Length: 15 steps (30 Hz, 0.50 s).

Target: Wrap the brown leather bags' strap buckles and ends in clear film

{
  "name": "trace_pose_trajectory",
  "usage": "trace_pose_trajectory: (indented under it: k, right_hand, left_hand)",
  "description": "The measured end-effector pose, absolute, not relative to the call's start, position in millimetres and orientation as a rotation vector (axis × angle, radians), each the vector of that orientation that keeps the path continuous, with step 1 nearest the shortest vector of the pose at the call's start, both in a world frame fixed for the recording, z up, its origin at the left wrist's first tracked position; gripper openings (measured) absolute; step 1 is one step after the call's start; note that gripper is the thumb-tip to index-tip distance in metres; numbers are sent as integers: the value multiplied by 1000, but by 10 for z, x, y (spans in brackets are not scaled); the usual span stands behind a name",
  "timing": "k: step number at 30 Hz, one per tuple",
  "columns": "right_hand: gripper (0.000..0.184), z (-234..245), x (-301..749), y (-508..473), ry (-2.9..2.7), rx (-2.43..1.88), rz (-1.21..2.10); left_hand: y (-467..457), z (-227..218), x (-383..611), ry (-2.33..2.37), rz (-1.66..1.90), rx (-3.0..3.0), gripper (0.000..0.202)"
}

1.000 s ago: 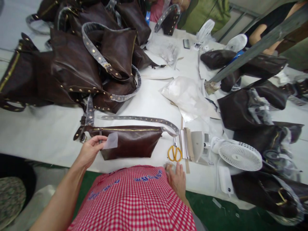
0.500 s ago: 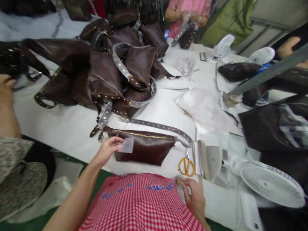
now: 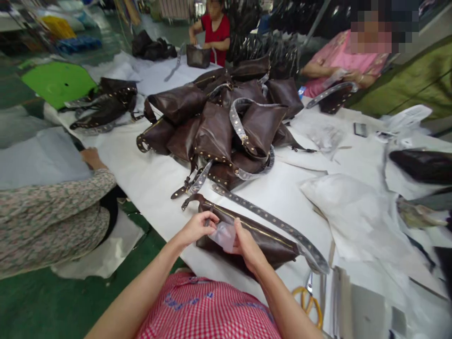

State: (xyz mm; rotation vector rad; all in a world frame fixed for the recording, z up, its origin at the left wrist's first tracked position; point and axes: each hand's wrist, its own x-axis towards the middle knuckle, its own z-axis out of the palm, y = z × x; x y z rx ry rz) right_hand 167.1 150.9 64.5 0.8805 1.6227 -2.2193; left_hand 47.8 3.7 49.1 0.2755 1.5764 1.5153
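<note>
- Pinching film (image 3: 224, 237), left hand (image 3: 197, 228) and right hand (image 3: 247, 247) clamped together on it
- Leather bag (image 3: 263, 249) beneath, long axis running 10 to 4 o'clock
- Studded strap (image 3: 278, 225) alongside at 1 o'clock

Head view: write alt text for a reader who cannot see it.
Left hand and right hand hold a translucent sheet on a dark brown leather zip bag, with a studded strap alongside and a heap of bags beyond.

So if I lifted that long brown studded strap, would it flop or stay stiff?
The long brown leather strap with brass studs would probably flop, since it curves at its far end. Its many metal studs may make it fairly heavy for its width. Its shiny clear wrapping could feel a little slippery.
</note>
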Motion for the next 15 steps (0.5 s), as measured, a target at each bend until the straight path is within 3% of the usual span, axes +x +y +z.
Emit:
trace_pose_trajectory:
  k: [6,11,15]
  right_hand:
    - [32,585,1725,1502,2416,822,-1974]
    - [32,427,1800,1365,2100,1059,-2355]
    - [32,287,1757,1165,2028,1088,-2440]
  left_hand:
    - [25,442,495,1538,1667,107,35]
    - [-40,464,496,1415,1679,-3,53]
    - [-43,473,557,1419,1681,37,45]
